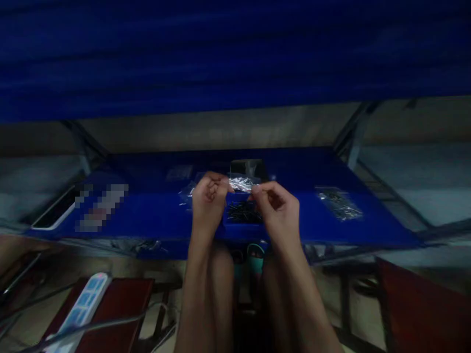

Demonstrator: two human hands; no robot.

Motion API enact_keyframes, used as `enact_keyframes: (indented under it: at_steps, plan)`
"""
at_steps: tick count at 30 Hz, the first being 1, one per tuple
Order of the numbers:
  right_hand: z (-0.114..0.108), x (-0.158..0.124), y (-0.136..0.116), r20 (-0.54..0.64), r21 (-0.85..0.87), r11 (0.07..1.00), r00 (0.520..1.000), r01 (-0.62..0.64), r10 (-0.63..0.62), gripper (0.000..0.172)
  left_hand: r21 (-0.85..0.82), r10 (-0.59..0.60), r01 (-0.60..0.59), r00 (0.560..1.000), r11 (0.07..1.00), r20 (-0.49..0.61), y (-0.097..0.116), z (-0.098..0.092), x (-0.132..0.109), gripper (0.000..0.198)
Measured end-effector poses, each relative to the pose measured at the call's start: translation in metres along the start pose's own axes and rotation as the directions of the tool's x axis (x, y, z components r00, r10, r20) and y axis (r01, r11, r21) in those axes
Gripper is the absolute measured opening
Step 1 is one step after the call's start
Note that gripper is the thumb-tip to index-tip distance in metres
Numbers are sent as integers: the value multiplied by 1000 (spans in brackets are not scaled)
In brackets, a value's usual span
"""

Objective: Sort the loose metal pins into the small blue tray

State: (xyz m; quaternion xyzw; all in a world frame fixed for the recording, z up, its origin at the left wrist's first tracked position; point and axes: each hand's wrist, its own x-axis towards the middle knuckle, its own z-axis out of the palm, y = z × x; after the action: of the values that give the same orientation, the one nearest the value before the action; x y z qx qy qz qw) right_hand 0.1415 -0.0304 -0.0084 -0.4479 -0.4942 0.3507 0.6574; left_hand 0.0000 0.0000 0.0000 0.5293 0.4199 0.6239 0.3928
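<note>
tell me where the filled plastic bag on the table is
In the head view, the filled bag lies flat on the right side of the blue table, apart from the right hand and near the table's right edge.

Deep blue desk under dim light. Clear, glinting plastic bag; black pins in a blue tray. Dark red stool below.

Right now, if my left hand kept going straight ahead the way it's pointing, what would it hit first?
Probably the clear plastic bag that the left hand pinches with the right hand; beyond it, a dark box. Depth is unclear.
</note>
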Motion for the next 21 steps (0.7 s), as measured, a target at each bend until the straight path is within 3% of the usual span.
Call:
enact_keyframes:
  at_steps: [3, 6, 9, 12, 15, 17, 19, 21]
  plan:
    - [2, -1, -1, 1, 18, 1000, 1000, -6, 6, 27, 12, -34, 33, 995, 999, 97, 1, -2, -2, 21]
    - [6, -1, 1, 8, 6, 1000, 1000, -26, 26, 26, 26, 2, -4, 996, 1000, 84, 1, -5, -3, 20]
    - [0, 5, 7, -74, -81, 997, 997, -21, 15, 25, 105, 44, -37, 997, 994, -58, -4, -13, 2, 14]
    - [-34, 17, 16, -296, -303, 953, 952, -15, -79, 24, 333, 98, -5, 960, 943, -262, -14, -33, 8, 8]
    - [-87, 24, 29, -484, -533, 837, 855, -120, -186, 26, 578, 177, 61, 921, 814, -346, -26, -61, 13, 4]
    - [-120, 23, 39, -589, -628, 734, 775, -259, -231, 30, 660, 142, 146, 921, 737, -363, -33, -77, 13, 8]
    - [-143, 19, 51, -593, -736, 564, 759, -374, -269, 37, 731, 36, 270, 927, 627, -374, -38, -87, 12, 12]
    - [-154, 14, 61, -606, -765, 427, 762, -482, -227, 50, 772, -123, 394, 914, 499, -386, -39, -89, 10, 15]
